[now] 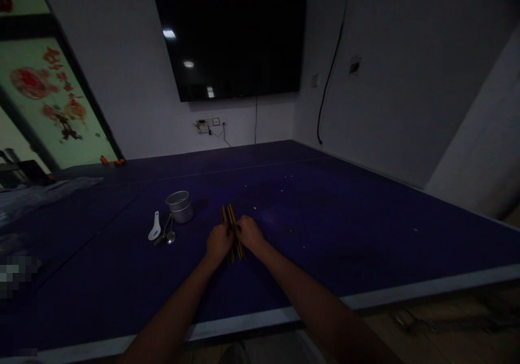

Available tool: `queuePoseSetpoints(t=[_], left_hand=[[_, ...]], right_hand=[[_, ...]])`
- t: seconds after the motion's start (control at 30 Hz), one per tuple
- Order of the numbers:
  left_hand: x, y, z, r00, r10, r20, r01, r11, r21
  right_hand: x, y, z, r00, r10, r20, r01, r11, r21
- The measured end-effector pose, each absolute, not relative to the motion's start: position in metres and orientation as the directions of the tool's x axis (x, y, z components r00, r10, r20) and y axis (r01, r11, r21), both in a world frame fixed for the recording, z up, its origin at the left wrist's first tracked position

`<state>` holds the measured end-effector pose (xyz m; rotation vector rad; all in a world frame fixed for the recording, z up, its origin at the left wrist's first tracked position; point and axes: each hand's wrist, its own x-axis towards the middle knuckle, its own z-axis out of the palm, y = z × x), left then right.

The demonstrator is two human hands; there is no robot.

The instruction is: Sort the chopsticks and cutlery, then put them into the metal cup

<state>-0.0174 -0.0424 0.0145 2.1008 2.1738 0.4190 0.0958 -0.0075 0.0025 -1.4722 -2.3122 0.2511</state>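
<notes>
A bundle of brown wooden chopsticks (229, 214) lies on the dark blue table (345, 234), pointing away from me. My left hand (218, 242) and my right hand (248, 233) sit side by side over the near half of the bundle, fingers curled down onto the sticks. The far ends stick out beyond my knuckles, and a short near end shows between my wrists. To the left stand a small metal pot (180, 206), a white ceramic spoon (154, 227) and a metal spoon (169, 233).
The table's white front edge (406, 293) runs close to me. A dark wall-mounted screen (233, 44) hangs beyond the table, with a cable down the right wall. Crumpled clear plastic (36, 193) lies at the far left. The room is dim.
</notes>
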Motion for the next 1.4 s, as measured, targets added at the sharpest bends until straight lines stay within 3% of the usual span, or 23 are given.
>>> queuePoseSetpoints(t=[0.27, 0.4, 0.7, 0.93, 1.4], left_hand=[[-0.018, -0.038, 0.014, 0.025, 0.993, 0.114, 0.96, -0.056, 0.275], [-0.021, -0.038, 0.014, -0.039, 0.985, 0.17, 0.962, -0.009, 0.275], [-0.029, -0.033, 0.007, -0.042, 0.973, 0.225, 0.995, 0.02, 0.099], [-0.035, -0.019, 0.003, -0.078, 0.971, 0.227, 0.992, 0.053, 0.117], [-0.038, -0.022, 0.002, -0.038, 0.968, 0.25, 0.992, 0.008, 0.123]], right_hand=[[0.097, -0.009, 0.005, -0.429, 0.875, 0.227, 0.793, 0.485, -0.37], [0.098, -0.01, 0.007, -0.395, 0.892, 0.22, 0.809, 0.451, -0.376], [0.098, -0.015, 0.009, -0.379, 0.905, 0.193, 0.843, 0.423, -0.331], [0.097, -0.011, 0.005, -0.455, 0.858, 0.238, 0.792, 0.512, -0.333], [0.097, -0.013, 0.006, -0.48, 0.841, 0.248, 0.793, 0.538, -0.287]])
